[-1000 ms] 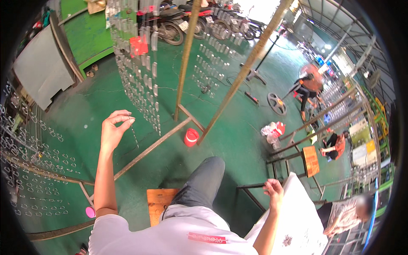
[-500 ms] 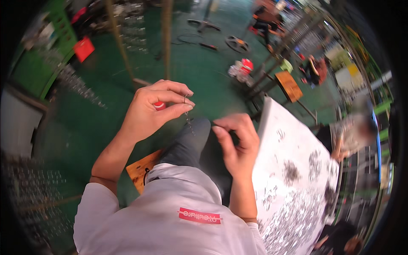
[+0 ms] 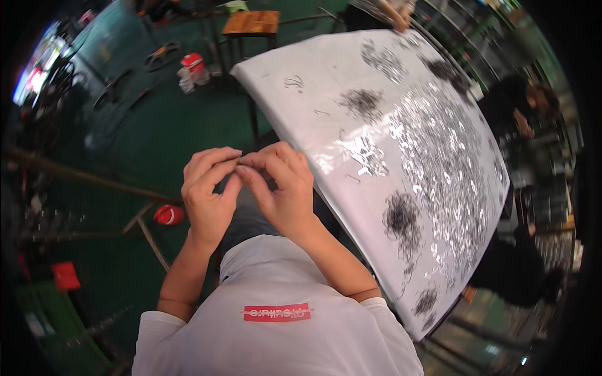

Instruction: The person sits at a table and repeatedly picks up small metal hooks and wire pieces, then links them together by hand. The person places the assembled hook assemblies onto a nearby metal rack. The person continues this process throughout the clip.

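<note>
My left hand [image 3: 210, 191] and my right hand [image 3: 283, 185] meet in front of my torso, their fingertips touching or nearly so. Thumb and finger of each are pinched together. Half a second ago the left fingertips held a thin wire hook with a short strand of small links hanging from it; now the fingers largely cover it. Whatever lies in the right pinch is too small to make out. To the right stands a white-covered table [image 3: 276, 81] bearing shiny metal pieces [image 3: 439, 169] and dark heaps of thin wire pieces [image 3: 401, 216].
A person's hands [image 3: 401, 19] rest at the table's far edge, and others in dark clothes [image 3: 517, 263] sit along its right side. A wooden stool [image 3: 251, 23] stands beyond. On the green floor are a red container [image 3: 168, 215] and metal bars [image 3: 81, 172].
My right hand has come up to the left, and their fingertips now meet. The view has swung right, bringing the table closer to the middle. The hanging strand is no longer plain to see.
</note>
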Demonstrator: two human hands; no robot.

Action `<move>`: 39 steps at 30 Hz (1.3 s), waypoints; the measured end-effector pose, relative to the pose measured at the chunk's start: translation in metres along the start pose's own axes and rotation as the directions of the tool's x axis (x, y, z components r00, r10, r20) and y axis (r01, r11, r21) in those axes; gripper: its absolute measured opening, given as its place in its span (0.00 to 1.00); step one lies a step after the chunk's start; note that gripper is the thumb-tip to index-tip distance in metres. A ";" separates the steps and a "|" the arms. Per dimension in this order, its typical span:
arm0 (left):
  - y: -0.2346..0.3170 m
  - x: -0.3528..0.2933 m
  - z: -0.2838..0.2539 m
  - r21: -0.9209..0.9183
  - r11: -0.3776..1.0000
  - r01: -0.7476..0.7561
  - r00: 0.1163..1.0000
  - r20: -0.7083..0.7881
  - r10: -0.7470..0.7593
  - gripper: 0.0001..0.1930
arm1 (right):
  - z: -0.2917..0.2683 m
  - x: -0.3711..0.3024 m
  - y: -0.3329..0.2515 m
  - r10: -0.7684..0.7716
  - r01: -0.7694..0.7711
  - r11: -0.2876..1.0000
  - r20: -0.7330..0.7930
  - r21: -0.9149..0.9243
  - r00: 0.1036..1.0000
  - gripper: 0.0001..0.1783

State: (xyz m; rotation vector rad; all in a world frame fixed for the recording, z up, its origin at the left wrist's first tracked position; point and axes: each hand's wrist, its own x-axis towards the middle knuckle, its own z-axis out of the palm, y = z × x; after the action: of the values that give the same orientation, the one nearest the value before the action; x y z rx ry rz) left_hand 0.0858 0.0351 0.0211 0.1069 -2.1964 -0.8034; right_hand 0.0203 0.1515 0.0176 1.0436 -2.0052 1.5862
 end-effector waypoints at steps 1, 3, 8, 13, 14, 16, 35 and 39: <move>-0.002 -0.002 0.008 -0.009 1.000 -0.007 1.000 0.025 0.008 0.08 | -0.004 -0.006 0.003 0.030 -0.031 0.998 -0.025 -0.048 0.999 0.07; -0.003 -0.006 0.022 -0.075 0.996 -0.048 0.992 0.114 0.056 0.09 | -0.012 -0.018 0.008 0.083 -0.091 0.989 -0.066 -0.121 0.994 0.07; -0.003 -0.007 0.034 -0.195 0.977 -0.085 0.905 0.396 0.158 0.12 | -0.037 -0.056 0.021 0.204 -0.243 0.942 -0.184 -0.231 0.962 0.08; -0.025 0.010 0.098 -0.348 0.937 0.034 0.870 0.472 0.144 0.08 | -0.061 -0.094 0.031 0.322 -0.385 0.878 -0.245 -0.284 0.915 0.08; -0.031 0.015 0.131 -0.368 0.926 0.085 0.851 0.510 0.124 0.07 | -0.064 -0.100 0.033 0.337 -0.403 0.867 -0.250 -0.293 0.908 0.08; -0.038 0.023 0.201 -0.345 0.938 0.045 0.836 0.526 0.153 0.05 | -0.069 -0.110 0.039 0.347 -0.417 0.858 -0.260 -0.300 0.901 0.08; -0.043 -0.007 0.250 -0.343 0.859 0.380 0.686 0.728 -0.013 0.09 | -0.082 -0.136 0.071 0.385 -0.430 0.848 -0.197 -0.311 0.902 0.07; -0.033 -0.030 0.185 -0.358 0.643 0.677 0.567 0.811 -0.145 0.08 | -0.075 -0.135 0.080 0.347 -0.411 0.852 -0.237 -0.325 0.907 0.07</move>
State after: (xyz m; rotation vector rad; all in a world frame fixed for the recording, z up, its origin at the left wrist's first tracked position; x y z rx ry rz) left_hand -0.0286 0.1134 -0.1088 -0.0157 -2.4632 -2.2140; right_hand 0.0378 0.2721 -0.1059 0.3675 -2.3657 1.3311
